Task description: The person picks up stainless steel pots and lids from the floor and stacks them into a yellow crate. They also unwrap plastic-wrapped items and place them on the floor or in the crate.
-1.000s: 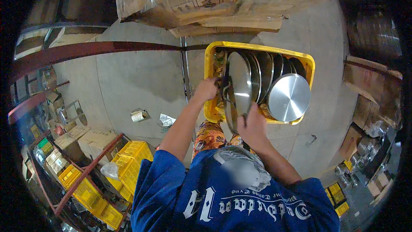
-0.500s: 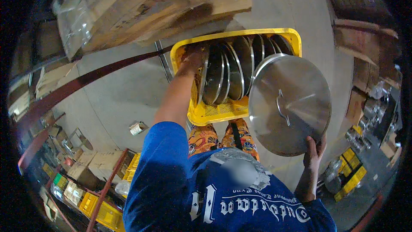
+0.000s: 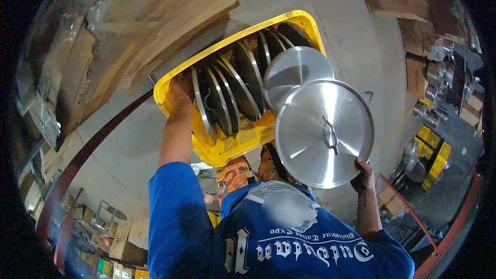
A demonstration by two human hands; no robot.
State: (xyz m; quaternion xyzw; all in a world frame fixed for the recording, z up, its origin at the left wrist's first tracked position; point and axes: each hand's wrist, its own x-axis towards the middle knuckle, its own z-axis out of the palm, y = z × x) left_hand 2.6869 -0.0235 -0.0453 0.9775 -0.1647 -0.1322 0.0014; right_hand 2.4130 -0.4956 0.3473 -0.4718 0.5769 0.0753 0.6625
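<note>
A yellow plastic crate (image 3: 227, 150) holds several round steel lids (image 3: 227, 93) standing on edge. My left hand (image 3: 179, 89) reaches up to the crate's left end and rests against the outermost lid there. My right hand (image 3: 363, 174) grips the lower rim of a large steel lid (image 3: 323, 132) with a handle at its centre. This lid is held out of the crate, to its right, with its top facing the camera. A smaller lid (image 3: 295, 72) leans in the crate just behind it. Blue sleeves cover both upper arms.
Flattened cardboard and wrapped boxes (image 3: 129, 26) hang over the upper left. A red rack beam (image 3: 88, 150) crosses the grey concrete floor at left. Cardboard boxes (image 3: 413, 20) and metal pots stand at right, with yellow boxes (image 3: 431, 144) below them.
My right hand has drawn the large lid out of the crate and carried it to the right and lower. My left hand stayed at the crate's left end.
</note>
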